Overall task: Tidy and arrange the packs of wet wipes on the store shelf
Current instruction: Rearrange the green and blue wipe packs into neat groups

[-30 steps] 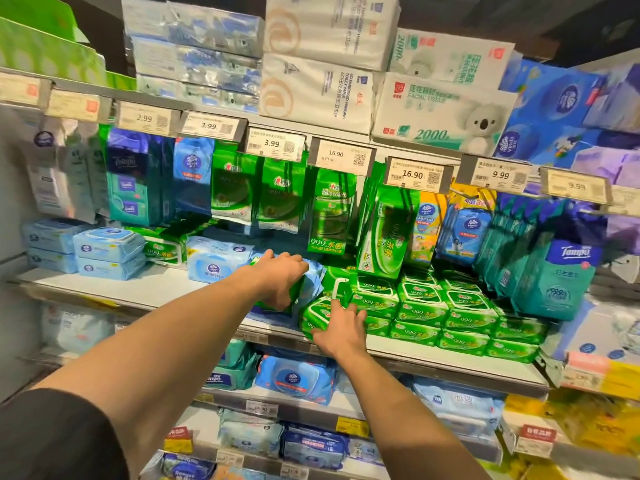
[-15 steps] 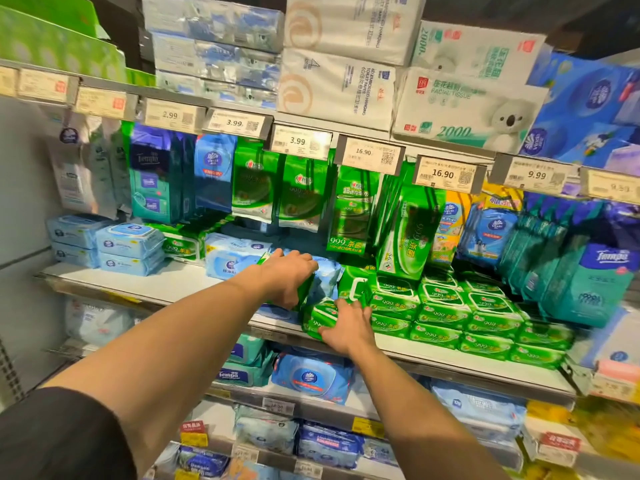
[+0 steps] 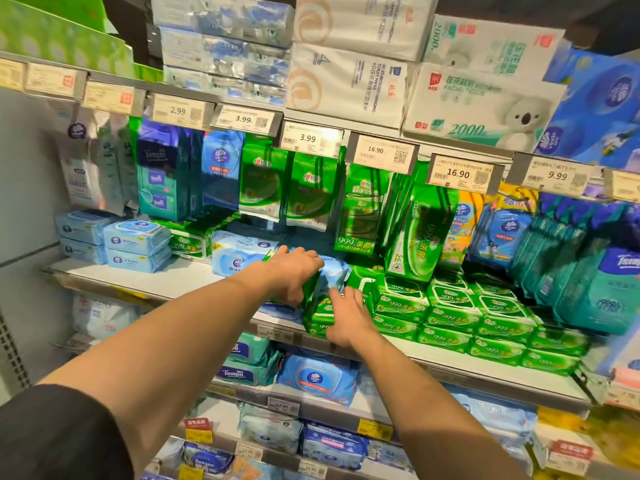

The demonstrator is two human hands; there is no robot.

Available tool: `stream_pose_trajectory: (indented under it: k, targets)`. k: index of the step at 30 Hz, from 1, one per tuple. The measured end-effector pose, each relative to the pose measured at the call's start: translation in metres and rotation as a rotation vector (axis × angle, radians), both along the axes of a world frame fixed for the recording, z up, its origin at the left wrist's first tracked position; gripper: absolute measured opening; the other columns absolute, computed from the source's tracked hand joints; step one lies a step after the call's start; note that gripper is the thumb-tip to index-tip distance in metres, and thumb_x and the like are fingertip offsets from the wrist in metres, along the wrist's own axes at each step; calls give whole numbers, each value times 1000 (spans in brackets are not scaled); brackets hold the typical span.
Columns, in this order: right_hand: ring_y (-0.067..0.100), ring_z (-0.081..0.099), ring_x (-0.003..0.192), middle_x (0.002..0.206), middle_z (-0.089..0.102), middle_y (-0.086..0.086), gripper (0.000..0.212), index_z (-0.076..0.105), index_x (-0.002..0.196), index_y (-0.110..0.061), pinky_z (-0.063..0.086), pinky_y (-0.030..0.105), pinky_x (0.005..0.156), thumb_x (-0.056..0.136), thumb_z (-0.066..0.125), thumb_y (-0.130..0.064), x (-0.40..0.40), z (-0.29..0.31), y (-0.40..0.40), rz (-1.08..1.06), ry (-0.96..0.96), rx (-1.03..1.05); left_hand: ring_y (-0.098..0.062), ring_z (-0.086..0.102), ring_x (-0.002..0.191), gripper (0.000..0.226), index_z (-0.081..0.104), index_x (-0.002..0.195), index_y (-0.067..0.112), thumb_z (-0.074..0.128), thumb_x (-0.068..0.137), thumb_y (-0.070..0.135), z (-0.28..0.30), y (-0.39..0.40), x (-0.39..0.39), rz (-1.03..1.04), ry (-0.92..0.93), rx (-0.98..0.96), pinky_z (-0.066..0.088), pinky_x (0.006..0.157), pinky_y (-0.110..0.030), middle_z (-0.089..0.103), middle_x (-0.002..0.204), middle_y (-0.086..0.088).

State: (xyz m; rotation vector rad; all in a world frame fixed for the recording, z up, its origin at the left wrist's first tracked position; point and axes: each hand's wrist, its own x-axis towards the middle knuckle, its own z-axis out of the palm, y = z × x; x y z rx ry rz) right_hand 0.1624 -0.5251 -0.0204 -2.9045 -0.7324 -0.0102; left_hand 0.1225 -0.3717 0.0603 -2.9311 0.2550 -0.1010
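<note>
Head view of a store shelf stocked with wet wipes. The left hand [image 3: 294, 271], reaching from a bare forearm with a dark sleeve [image 3: 59, 434] at the elbow, curls its fingers and thumb over an upright green plastic pack of wipes [image 3: 310, 289] standing near the front of the white middle shelf [image 3: 145, 278]; most of this pack is hidden by the hand. Directly behind it lies a pale blue soft pack [image 3: 332, 275], touching the green one. The right hand [image 3: 346, 320] rests with fingers extended and slightly spread on the leftmost stack of flat green 999-labelled packs [image 3: 320, 317], at the shelf's front edge; it presses the stack and grips nothing. To the right, further rows of flat green packs [image 3: 453, 317] lie stacked in tiers along the same shelf. Above them hang tall green pouches [image 3: 360, 209] and blue pouches [image 3: 220, 168] below a rail of white price labels [image 3: 381, 152]. At the shelf's left end stand stacked light blue lidded packs [image 3: 136, 245], well apart from both hands. The top shelf carries white tissue bales [image 3: 349, 84]; the lower shelf holds blue wipe packs [image 3: 317, 379].
</note>
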Motion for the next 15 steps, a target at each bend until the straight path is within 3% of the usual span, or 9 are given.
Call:
stream_pose_trajectory:
  k: [3,8,15]
  targets:
    - [31,26,133,138,34,13,75,33,139,-16,45,44,99,76,73,-22,3,-2,-7,-59,39,18,-27,44,120,68,42,135,15,71,74,20,-1,1,3,3,1,-13,33,99,-46,47,126,-5]
    - [35,31,129,137,39,15,73,38,134,-13,46,45,94,78,73,-45,3,-2,-13,-155,-34,3,-27,44,119,70,42,134,15,73,72,23,-2,2,9,2,-8,-20,33,100,-47,46,126,-5]
    - [36,45,116,131,40,14,78,41,130,-10,50,41,80,75,71,-56,-1,-1,-11,-416,-73,31,-26,46,115,70,44,131,16,74,69,28,-1,0,18,-20,-41,-18,35,89,-42,48,124,-4]
